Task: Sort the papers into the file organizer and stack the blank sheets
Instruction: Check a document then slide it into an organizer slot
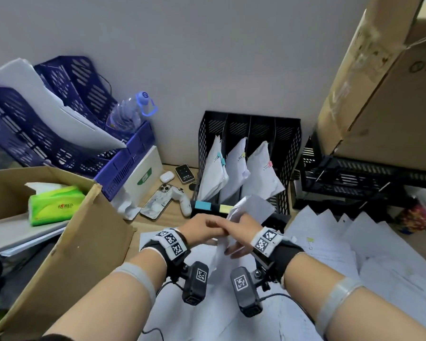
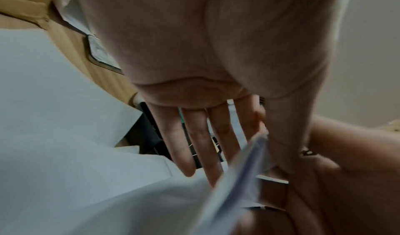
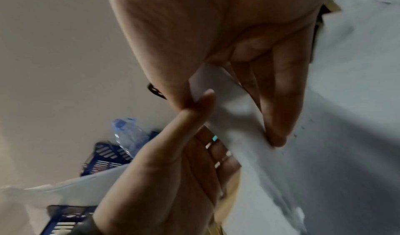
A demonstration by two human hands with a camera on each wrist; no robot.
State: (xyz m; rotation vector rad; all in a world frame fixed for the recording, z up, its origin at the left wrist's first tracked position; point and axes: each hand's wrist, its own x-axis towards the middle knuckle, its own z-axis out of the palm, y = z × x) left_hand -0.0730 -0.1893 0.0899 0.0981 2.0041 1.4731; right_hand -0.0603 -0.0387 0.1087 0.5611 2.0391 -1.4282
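Both hands meet in front of the black file organizer (image 1: pixel 288 134), holding one white sheaf of paper (image 1: pixel 253 205) above the desk. My right hand (image 1: pixel 241 225) pinches the paper (image 3: pixel 227 105) between thumb and fingers. My left hand (image 1: pixel 204 227) pinches its edge (image 2: pixel 238 178) with the thumb on one side and its straight fingers (image 2: pixel 194 144) behind. Three organizer slots hold clipped bundles (image 1: pixel 236 168); blue (image 1: pixel 203 205) and yellow (image 1: pixel 228 207) labels mark its front. Loose sheets (image 1: pixel 330 242) are spread at the right, and more sheets (image 1: pixel 219 303) lie under my wrists.
A blue organizer (image 1: pixel 123 168) holding white sheets (image 1: pixel 59 112) and a water bottle (image 1: pixel 130 112) stands at the back left. An open cardboard box (image 1: pixel 88 230) with a tissue pack sits left. A phone (image 1: pixel 157 200), a controller and black trays (image 1: pixel 354 173) crowd the desk.
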